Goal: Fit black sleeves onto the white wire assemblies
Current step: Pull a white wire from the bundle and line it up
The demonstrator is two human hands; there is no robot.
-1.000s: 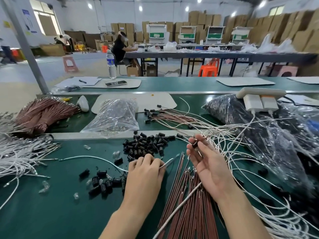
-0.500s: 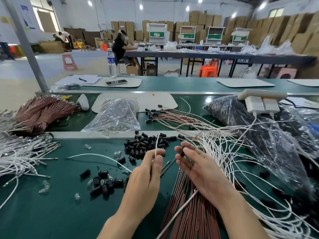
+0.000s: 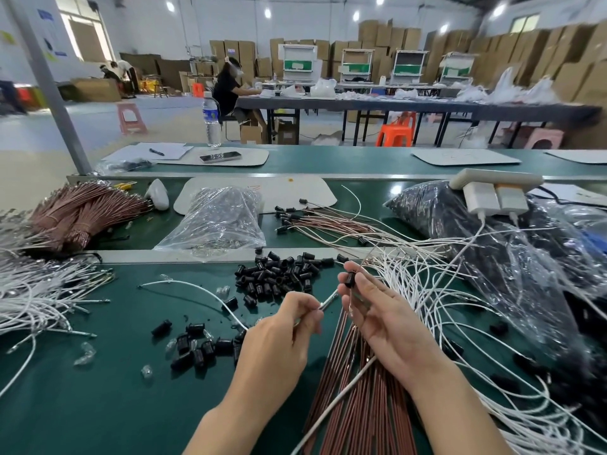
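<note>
Above a green bench (image 3: 98,405), a worker's left hand (image 3: 279,336) pinches the metal-tipped end of a white wire (image 3: 328,301). The right hand (image 3: 381,313) pinches a black sleeve (image 3: 350,280) just beside it, with loose sleeves (image 3: 279,277) piled beyond.

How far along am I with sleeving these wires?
Done: sleeved wires lie beyond the rail. In hand: the left hand pinches a wire end; the right hand pinches one black sleeve, seemingly not yet joined. Left: loose sleeves and many bare white wires.
</note>
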